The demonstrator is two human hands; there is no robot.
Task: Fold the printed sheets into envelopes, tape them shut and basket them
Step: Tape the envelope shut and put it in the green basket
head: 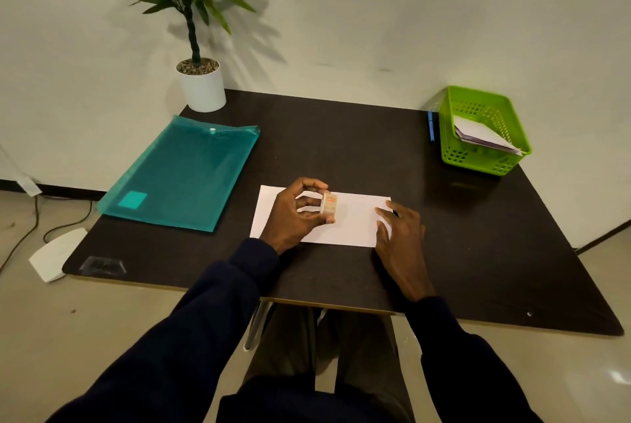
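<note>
One folded white sheet point(353, 223) lies in the middle of the dark table point(341, 139), long side toward the person. The left hand point(293, 214) grips one small tape roll point(328, 203) over the sheet, thumb and fingers curled round it. The roll carries a red mark, too blurred to read. The right hand point(401, 238) rests on the sheet's right end with its fingers straight and slightly spread, pressing it down.

At the far right corner stands one green basket point(454, 152) holding a few folded envelopes point(478, 134), stacked so that I cannot count them. One blue pen point(431, 127) lies just beside its left wall. On the left lies one teal folder point(184, 170) with a paler square label near its front corner; no writing shows on it. One potted plant point(202, 86) stands at the far left corner.
</note>
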